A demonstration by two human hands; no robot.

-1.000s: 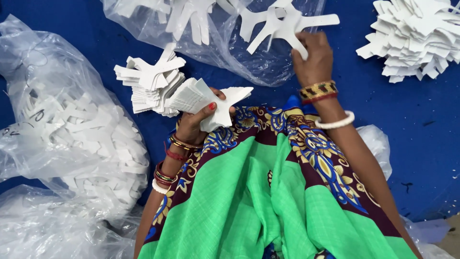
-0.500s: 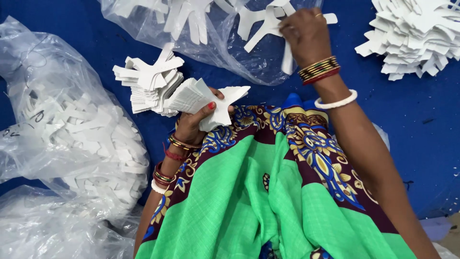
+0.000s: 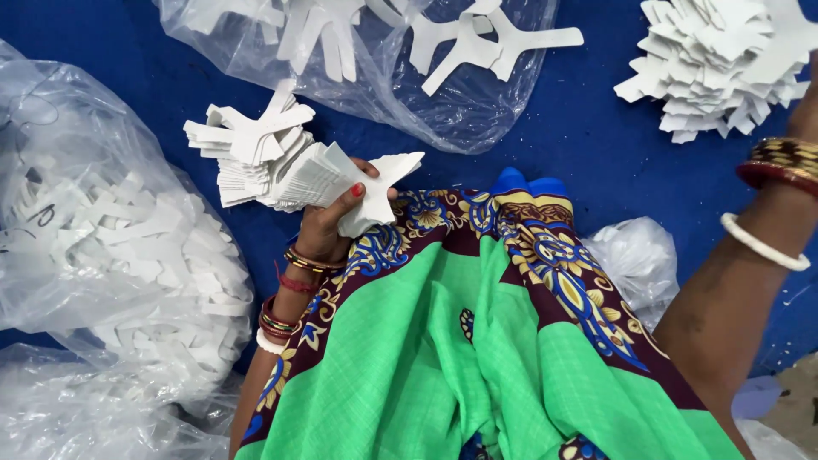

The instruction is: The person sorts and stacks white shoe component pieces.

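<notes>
1. Bag (image 3: 111, 255) of white cutouts lies at nine o'clock on the blue floor (image 3: 588, 162).
2. Left hand (image 3: 328, 226), fingers clamped on the stack (image 3: 273, 166), should keep the edges squared.
3. Open bag (image 3: 426, 94) sits at twelve o'clock.
4. Right hand is out of frame past the wrist (image 3: 780, 187), fingers unseen; it has swung from the open bag toward the pile (image 3: 716, 64) at two o'clock.
</notes>
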